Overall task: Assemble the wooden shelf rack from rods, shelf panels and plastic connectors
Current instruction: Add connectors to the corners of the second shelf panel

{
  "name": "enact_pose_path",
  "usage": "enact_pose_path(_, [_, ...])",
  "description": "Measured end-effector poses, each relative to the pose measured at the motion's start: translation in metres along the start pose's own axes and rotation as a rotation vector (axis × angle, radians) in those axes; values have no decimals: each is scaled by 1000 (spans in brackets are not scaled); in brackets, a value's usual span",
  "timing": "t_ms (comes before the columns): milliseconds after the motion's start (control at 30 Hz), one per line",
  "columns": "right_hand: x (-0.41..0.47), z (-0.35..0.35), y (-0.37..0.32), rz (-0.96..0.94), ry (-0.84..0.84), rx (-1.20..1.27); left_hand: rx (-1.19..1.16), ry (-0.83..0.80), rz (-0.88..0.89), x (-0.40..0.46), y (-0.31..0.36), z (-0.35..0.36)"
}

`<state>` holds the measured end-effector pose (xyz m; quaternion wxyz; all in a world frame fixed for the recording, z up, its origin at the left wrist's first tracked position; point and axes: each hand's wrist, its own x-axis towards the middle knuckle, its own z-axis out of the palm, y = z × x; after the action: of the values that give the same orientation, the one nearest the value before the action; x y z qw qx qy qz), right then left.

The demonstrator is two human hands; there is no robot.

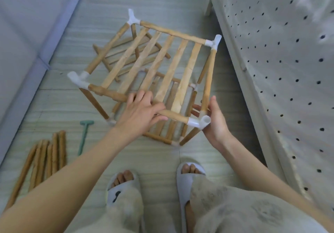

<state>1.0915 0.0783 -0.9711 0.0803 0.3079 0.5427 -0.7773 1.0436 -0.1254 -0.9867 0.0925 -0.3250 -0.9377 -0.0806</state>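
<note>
Rack [144, 66]: standing on the floor [101, 7], slatted top shelf [153, 59] up.
Left hand [142, 110]: fingers curled over front rail [173, 115].
Right hand [216, 120]: cupping corner connector [198, 122].
Spare rods [41, 158]: lying loose, left.

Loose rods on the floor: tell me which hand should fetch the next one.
Left, probably. The loose rods lie on the floor at the person's left, beside the left arm. The left hand only rests over the front rail, while the right hand cups the near corner connector, steadying the rack.
</note>
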Motion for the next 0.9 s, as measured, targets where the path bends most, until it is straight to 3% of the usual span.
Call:
enact_pose_path(100, [6, -2, -12, -5, -9, 125, 9, 27, 157, 13, 10, 2])
enact_pose_path(233, [18, -19, -23, 45, 6, 127, 37, -85, 334, 31, 24, 8])
enact_pose_path(900, [34, -22, -23, 60, 80, 128, 104, 40, 350, 40, 33, 30])
